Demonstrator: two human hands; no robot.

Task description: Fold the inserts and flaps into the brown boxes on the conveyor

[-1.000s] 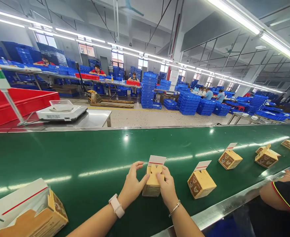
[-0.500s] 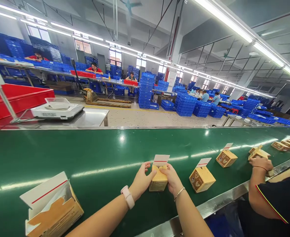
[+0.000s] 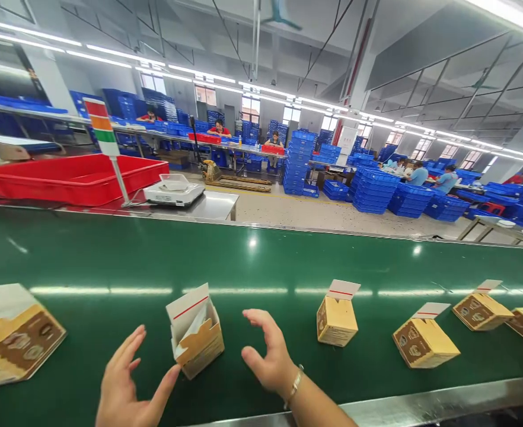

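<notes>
An open-topped cardboard box (image 3: 201, 347) stands tilted on the green conveyor belt (image 3: 261, 267), its white flap with a red line raised and pale material inside. To its left is my left hand (image 3: 132, 379), fingers spread, the thumb tip at the box's lower left corner; whether it touches I cannot tell. My right hand (image 3: 268, 350) is apart from the box on its right, fingers curved open and holding nothing. Farther right sits a box (image 3: 338, 323) with its top folded in and its white flap standing up.
More folded boxes (image 3: 426, 344) stand to the right on the belt. Another open box (image 3: 21, 344) is at the far left. Beyond the belt are a red tray (image 3: 70, 181), a scale (image 3: 174, 191) and stacked blue crates (image 3: 300, 163). A metal edge (image 3: 421, 400) runs along the near side.
Both hands have let go of the box they were on and moved left to an open one. My view has turned left, and the co-worker's arm is nearly out of sight.
</notes>
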